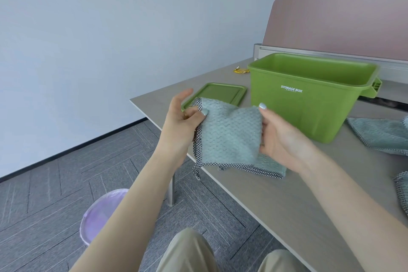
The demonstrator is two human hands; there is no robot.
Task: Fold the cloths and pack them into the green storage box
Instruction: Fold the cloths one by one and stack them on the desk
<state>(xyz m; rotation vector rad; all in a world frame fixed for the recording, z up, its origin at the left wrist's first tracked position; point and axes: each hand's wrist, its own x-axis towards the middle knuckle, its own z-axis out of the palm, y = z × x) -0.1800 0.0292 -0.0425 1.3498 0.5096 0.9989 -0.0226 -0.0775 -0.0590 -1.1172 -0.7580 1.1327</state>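
Note:
A folded pale green cloth [229, 137] with a black-and-white checked border is held up over the table's near left corner. My left hand [184, 117] pinches its upper left corner. My right hand [279, 137] grips its right edge, thumb on the front. The cloth's lower part rests on the table. The green storage box [309, 104], marked STORAGE BOX, stands open just behind the cloth; its inside shows no cloth from this angle. Its flat green lid [223, 93] lies on the table to the box's left, partly hidden by the cloth.
Two more green cloths lie at the right edge, one [382, 134] beside the box, another [403, 187] nearer me. A yellow wrapper [241, 70] sits behind the lid. The grey table [309, 194] ends in a pink divider [342, 24]. A purple-lined bin [99, 214] stands on the floor.

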